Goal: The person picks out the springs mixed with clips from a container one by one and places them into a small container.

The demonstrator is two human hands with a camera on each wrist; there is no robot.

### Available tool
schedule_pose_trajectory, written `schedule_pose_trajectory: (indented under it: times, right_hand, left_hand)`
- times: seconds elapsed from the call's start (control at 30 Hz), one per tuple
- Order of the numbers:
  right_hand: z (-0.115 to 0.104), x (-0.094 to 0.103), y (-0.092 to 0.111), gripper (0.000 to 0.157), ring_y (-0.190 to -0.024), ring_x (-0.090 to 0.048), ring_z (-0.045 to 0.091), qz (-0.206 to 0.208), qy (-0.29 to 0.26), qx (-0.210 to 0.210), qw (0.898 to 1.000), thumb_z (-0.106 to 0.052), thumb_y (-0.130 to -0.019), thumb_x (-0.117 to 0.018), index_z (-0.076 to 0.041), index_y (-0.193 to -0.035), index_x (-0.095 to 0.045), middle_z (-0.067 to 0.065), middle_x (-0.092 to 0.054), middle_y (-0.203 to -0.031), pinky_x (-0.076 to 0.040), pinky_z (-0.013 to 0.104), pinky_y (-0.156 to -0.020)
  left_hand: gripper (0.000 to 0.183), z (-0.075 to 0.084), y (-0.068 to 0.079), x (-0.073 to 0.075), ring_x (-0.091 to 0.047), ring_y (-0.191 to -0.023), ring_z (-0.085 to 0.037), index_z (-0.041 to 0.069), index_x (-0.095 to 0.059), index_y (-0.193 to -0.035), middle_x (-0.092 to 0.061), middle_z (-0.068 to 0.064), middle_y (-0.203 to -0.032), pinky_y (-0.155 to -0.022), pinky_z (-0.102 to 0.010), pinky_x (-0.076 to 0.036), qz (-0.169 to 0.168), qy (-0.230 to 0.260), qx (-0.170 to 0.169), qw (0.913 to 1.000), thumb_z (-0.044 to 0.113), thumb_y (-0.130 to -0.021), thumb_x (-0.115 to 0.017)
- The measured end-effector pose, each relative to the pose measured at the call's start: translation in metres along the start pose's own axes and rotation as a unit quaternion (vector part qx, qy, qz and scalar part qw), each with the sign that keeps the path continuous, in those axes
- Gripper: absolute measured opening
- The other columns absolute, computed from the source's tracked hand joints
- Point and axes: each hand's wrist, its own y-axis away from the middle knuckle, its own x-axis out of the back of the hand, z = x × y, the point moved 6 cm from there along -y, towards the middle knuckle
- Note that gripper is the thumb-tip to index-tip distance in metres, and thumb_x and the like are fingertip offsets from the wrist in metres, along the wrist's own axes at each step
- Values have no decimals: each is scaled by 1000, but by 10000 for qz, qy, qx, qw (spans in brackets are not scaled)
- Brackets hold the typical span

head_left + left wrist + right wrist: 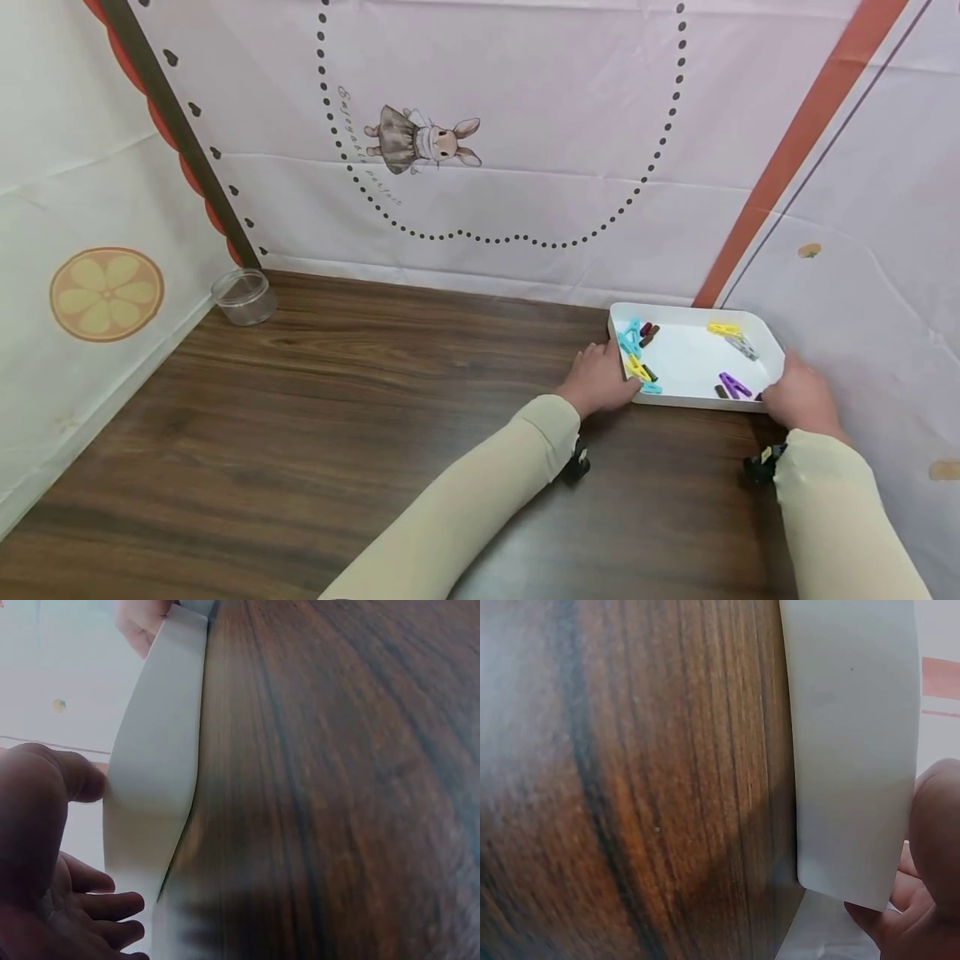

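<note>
A shallow white tray with rounded corners lies on the table at the right. My left hand holds its left end, thumb at the rim and fingers along the outside. At the near right corner my right hand grips the tray wall. Inside at the left are light blue clips, a yellow clip and small dark brown pieces. Another yellow clip and a grey clip lie at the far right, a purple clip nearer. My right hand partly hides a dark piece.
A clear round plastic tub stands in the table's far left corner. Printed cloth hangs behind the brown wooden table and along both sides. The tray sits close to the back and right cloth.
</note>
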Motion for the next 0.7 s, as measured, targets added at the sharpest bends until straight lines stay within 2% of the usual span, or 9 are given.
schedule_pose_trajectory:
  times: [0.13, 0.23, 0.43, 0.7]
  right_hand:
    - [1, 0, 1, 52, -91, -45, 49, 24, 133, 23, 9999, -5, -88, -50, 24, -127, -33, 42, -42, -115, -41, 61, -82]
    - [1, 0, 1, 53, -92, -45, 50, 44, 241, 67, 9997, -3, -84, -50, 28, -124, -35, 44, -42, -113, -41, 62, -84]
    - [0, -4, 4, 56, -101, -42, 52, -28, 113, 21, 9999, -1, -84, -46, 28, -130, -31, 46, -38, -122, -37, 65, -92]
    - [-5, -7, 5, 64, -111, -38, 52, -63, -161, -75, 9998, 1, -85, -49, 23, -139, -23, 46, -33, -131, -35, 66, -95]
  left_hand:
    - [72, 4, 0, -1, -31, -144, -19, 6, -32, -150, -42, -5, -149, -120, -40, -23, 76, 70, 79, 9999, 43, -91, -51]
    - [74, 6, -1, -4, -32, -144, -18, 7, -32, -150, -43, -4, -148, -120, -40, -23, 119, 168, 244, 9995, 42, -90, -54]
    - [83, 5, -4, -8, -30, -145, -19, 7, -26, -152, -40, -4, -151, -121, -39, -22, 195, 401, 531, 9976, 41, -85, -62]
    - [91, 0, -2, 0, -25, -148, -18, 6, -16, -155, -30, -4, -158, -121, -38, -19, 102, 698, 466, 9964, 29, -82, -64]
